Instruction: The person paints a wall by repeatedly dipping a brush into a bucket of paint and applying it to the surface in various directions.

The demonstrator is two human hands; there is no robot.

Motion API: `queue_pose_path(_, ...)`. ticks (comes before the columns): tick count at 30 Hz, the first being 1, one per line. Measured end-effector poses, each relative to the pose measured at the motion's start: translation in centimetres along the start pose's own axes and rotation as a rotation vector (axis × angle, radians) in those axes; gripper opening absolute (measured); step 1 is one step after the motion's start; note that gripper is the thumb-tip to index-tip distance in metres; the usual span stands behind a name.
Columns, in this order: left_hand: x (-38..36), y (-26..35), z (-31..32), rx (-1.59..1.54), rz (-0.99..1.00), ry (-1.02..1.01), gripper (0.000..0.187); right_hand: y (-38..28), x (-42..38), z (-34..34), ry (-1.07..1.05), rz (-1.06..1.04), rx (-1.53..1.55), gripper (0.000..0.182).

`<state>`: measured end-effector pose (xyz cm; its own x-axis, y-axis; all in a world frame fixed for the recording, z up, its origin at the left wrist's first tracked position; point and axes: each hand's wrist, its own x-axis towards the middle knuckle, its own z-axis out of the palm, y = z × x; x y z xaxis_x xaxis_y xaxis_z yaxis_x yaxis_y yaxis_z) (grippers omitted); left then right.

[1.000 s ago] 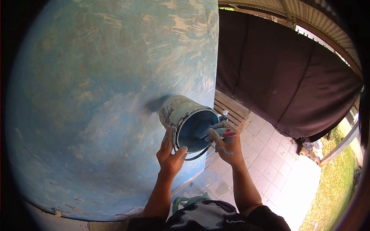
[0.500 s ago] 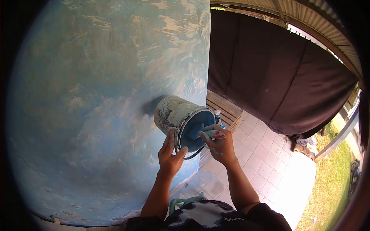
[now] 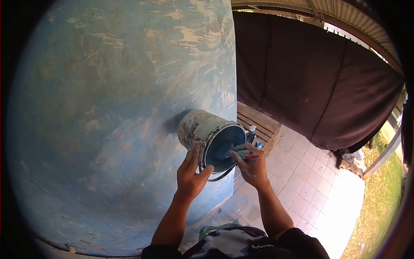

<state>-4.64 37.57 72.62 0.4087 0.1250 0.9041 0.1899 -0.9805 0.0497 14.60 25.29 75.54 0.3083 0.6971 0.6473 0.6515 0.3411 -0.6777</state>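
Observation:
A paint-spattered bucket [image 3: 201, 129] is tilted with its mouth towards me and the lower right, close against the blue-streaked wall [image 3: 125, 146]. Dark blue paint [image 3: 219, 149] shows inside it. My left hand [image 3: 191, 175] grips the bucket at its rim, fingers along the outer side and thumb at the lip, near the dark wire handle [image 3: 223, 176]. In my paint-smeared right hand [image 3: 252, 166] is a paintbrush [image 3: 249, 155] with a red mark on its handle. The brush's far end reaches into the bucket's mouth; its bristles are hard to make out.
A dark cloth sheet [image 3: 302, 77] hangs at the right behind a wooden slatted pallet [image 3: 258, 125]. Small items [image 3: 252, 136] lie on the pallet. Pale floor tiles [image 3: 297, 172] extend below, with a post [image 3: 384, 157] and grass [image 3: 375, 211] farther right.
The bucket and both hands appear slightly farther right in view. The brush stays at the bucket's mouth, with a small shift of my right hand.

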Motion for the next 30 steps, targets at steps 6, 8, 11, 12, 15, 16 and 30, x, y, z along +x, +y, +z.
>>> queue_pose_path(6,1.3,0.4,-1.3,-0.139,-0.166,-0.022,0.030,-3.2,1.2,-1.6,0.208,0.371,0.485,0.016)
queue_pose_path(8,1.7,0.5,-2.0,-0.175,-0.204,-0.012,0.033,-3.8,1.7,-2.8,0.168,0.353,0.498,0.019)
queue_pose_path(11,2.1,0.2,-3.2,-0.240,-0.269,0.007,0.037,-4.7,2.5,-4.1,0.035,0.178,0.378,0.018)
queue_pose_path(12,2.3,0.1,-3.5,-0.272,-0.292,0.011,0.039,-4.8,2.7,-4.4,0.023,0.063,0.296,0.017)
queue_pose_path(15,3.2,0.2,-4.4,-0.328,-0.349,0.046,0.045,-6.4,4.6,-5.4,-0.061,-0.101,0.206,0.015)
queue_pose_path(16,3.5,0.1,-4.7,-0.383,-0.373,0.048,0.047,-6.9,5.4,-5.6,-0.117,-0.147,0.199,0.014)
queue_pose_path(30,10.9,-0.8,-10.6,-0.354,-0.432,-0.039,0.051,-10.5,12.9,-8.9,-0.157,-0.244,0.416,0.011)
